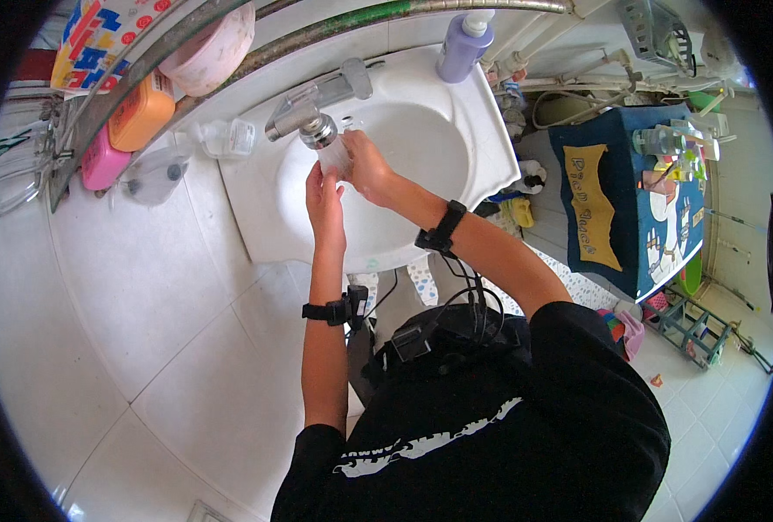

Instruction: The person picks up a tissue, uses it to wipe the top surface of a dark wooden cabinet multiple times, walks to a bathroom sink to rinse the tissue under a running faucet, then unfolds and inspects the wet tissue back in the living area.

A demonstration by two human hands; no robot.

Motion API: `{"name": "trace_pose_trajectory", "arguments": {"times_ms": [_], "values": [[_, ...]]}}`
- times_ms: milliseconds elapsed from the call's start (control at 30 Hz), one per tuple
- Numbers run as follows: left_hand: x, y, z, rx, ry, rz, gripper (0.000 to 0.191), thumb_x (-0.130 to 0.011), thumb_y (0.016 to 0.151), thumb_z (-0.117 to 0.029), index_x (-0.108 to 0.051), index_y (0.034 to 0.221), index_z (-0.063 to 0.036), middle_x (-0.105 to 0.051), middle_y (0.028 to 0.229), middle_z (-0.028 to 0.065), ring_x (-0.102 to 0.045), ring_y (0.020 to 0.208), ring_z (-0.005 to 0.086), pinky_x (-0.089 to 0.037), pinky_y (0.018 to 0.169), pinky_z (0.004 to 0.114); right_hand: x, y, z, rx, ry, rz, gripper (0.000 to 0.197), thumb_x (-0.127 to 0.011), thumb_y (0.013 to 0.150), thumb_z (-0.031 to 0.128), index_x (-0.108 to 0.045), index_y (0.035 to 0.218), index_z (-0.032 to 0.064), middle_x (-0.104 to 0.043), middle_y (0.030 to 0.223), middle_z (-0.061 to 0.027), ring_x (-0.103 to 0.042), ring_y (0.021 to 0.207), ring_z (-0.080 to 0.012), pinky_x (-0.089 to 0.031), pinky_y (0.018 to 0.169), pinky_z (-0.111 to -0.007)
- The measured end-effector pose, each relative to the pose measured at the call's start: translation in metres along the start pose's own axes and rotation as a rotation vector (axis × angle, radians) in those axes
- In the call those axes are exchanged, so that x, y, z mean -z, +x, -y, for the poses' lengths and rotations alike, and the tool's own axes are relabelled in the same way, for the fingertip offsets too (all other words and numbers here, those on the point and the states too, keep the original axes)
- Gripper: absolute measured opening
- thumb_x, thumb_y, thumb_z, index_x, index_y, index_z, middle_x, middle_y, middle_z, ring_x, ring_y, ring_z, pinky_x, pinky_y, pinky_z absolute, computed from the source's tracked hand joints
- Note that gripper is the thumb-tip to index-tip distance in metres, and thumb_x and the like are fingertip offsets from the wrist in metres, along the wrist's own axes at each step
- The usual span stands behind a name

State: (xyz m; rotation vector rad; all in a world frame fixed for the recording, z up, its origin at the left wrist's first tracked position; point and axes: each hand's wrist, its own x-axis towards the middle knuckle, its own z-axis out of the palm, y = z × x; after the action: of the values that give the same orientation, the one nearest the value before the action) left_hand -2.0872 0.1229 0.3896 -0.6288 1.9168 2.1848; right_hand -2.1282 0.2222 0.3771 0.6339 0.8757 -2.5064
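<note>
Water runs from the metal faucet (319,129) over a white ceramic washbasin (425,150). Under the stream, my left hand (325,205) is raised with its fingers upward, close to the spout. My right hand (365,168) is beside it on the right, fingers bent near the falling water. The hands are close together; whether they touch, or whether something small lies between them, cannot be told. Each forearm wears a black strap with a small device.
A purple pump bottle (466,47) stands on the basin's back right corner. A clear plastic container (229,138) is left of the faucet. Orange (142,112) and pink bottles (105,158) line the left rack. A blue cloth-covered appliance (621,196) stands at the right.
</note>
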Motion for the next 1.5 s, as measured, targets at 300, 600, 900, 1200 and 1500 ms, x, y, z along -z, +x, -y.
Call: {"name": "trace_pose_trajectory", "arguments": {"times_ms": [300,600,900,1200,1500], "values": [[0.006,0.02,0.02,-0.098,0.112,0.036,0.032,-0.067,0.084,-0.013,-0.051,0.108,0.0008,-0.058,0.1,0.0061,-0.053,0.08,0.0108,-0.045,0.071,0.024,0.033,-0.017,-0.002,0.43,-0.924,-0.135,0.035,-0.07,0.079,0.013,-0.052,0.105,-0.0019,-0.061,0.083,-0.0114,-0.061,0.076,-0.0189,-0.048,0.063,-0.033],[0.007,0.025,0.006,-0.307,0.295,0.101,0.031,-0.064,0.085,-0.018,-0.05,0.107,-0.0014,-0.057,0.093,0.005,-0.054,0.079,0.0122,-0.046,0.069,0.025,0.025,-0.033,0.016,0.524,-1.265,-0.144,0.037,-0.07,0.079,0.022,-0.055,0.104,0.0003,-0.063,0.078,-0.0128,-0.061,0.069,-0.029,-0.047,0.064,-0.036],[-0.01,0.026,-0.016,0.338,-0.421,0.228,0.042,-0.035,0.097,-0.035,-0.046,0.123,-0.0029,-0.058,0.109,0.0111,-0.058,0.095,0.0216,-0.052,0.082,0.036,0.028,-0.04,0.006,0.827,-1.473,-0.048,0.037,-0.074,0.074,0.024,-0.062,0.107,0.014,-0.046,0.129,-0.0071,-0.044,0.111,-0.029,-0.039,0.089,-0.039],[-0.015,0.029,-0.004,0.442,-0.661,0.331,0.031,-0.041,0.097,-0.023,-0.047,0.118,-0.0015,-0.049,0.126,0.0176,-0.054,0.109,0.0319,-0.044,0.095,0.047,0.052,-0.017,-0.002,0.491,-0.897,-0.287,0.079,-0.083,0.067,0.025,-0.038,0.13,0.0089,-0.044,0.121,-0.0176,-0.053,0.1,-0.0222,-0.05,0.079,-0.035],[-0.017,0.052,0.014,0.269,-0.709,0.206,0.016,-0.046,0.093,-0.02,-0.048,0.092,-0.0032,-0.051,0.076,0.0076,-0.052,0.068,0.0196,-0.046,0.062,0.032,0.033,-0.033,-0.001,0.399,-0.698,-0.147,0.065,-0.071,0.076,0.024,-0.041,0.129,0.0035,-0.051,0.115,-0.018,-0.057,0.094,-0.0228,-0.05,0.078,-0.034]]}}
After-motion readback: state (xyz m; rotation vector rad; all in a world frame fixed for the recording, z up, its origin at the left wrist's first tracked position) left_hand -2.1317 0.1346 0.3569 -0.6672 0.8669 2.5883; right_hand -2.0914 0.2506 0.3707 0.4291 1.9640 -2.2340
